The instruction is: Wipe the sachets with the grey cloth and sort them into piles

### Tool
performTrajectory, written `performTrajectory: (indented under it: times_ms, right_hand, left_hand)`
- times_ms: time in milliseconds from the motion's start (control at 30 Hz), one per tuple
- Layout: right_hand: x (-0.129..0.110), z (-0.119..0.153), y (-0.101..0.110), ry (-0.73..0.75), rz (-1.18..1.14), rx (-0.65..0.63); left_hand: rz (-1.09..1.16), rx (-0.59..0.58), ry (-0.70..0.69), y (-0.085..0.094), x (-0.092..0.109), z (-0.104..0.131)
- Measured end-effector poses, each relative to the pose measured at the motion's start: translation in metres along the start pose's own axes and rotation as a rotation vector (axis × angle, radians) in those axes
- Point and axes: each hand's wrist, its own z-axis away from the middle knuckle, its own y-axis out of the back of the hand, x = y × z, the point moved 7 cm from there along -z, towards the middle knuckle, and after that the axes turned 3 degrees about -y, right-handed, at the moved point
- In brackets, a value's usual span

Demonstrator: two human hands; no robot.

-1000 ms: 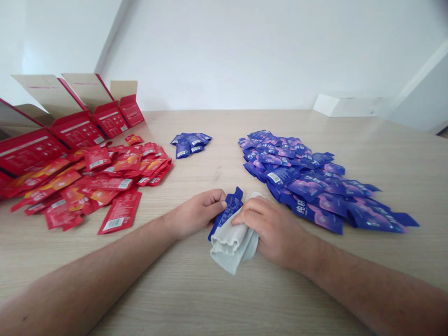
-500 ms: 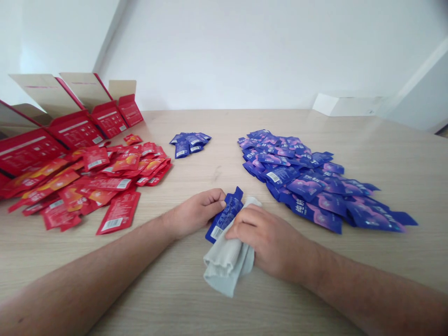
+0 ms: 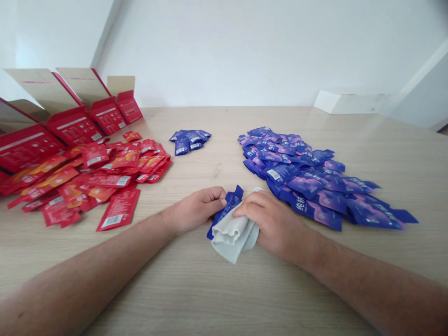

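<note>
A blue sachet (image 3: 229, 205) is lying at six o'clock on the surface (image 3: 224, 289), the left hand (image 3: 196, 210) pinching its edge while the right hand (image 3: 276, 224) is pressing a grey cloth (image 3: 231, 235) over it. A hard rub risks tugging it loose toward the blue pile (image 3: 315, 182) at two o'clock.

Bare table (image 3: 217, 168) lane ahead, red sachets (image 3: 91, 182) left, blue sachets (image 3: 308, 179) right

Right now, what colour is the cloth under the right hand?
Pale grey-white, a folded cloth pressed on a blue foil sachet; head view.
</note>
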Motion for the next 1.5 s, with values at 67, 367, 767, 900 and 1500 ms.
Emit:
performTrajectory:
  times_ms: [67,367,767,900,1500]
  right_hand:
    - [-0.003,0.001,-0.002,0.025,0.004,-0.014]
    - [-0.005,0.002,0.000,0.027,0.029,0.001]
    - [-0.009,0.003,-0.002,0.045,0.055,-0.009]
    - [-0.017,0.005,-0.010,0.124,0.045,-0.111]
    - [-0.005,0.001,-0.003,0.034,0.054,0.004]
  left_hand:
    - [-0.021,0.003,0.004,0.000,0.001,0.000]
    - [-0.062,0.003,0.022,0.000,-0.002,-0.001]
    - [-0.090,0.030,0.032,0.000,-0.001,-0.001]
    - [-0.107,0.022,0.027,0.000,0.000,-0.001]
    - [-0.134,0.011,0.023,0.001,0.000,-0.001]
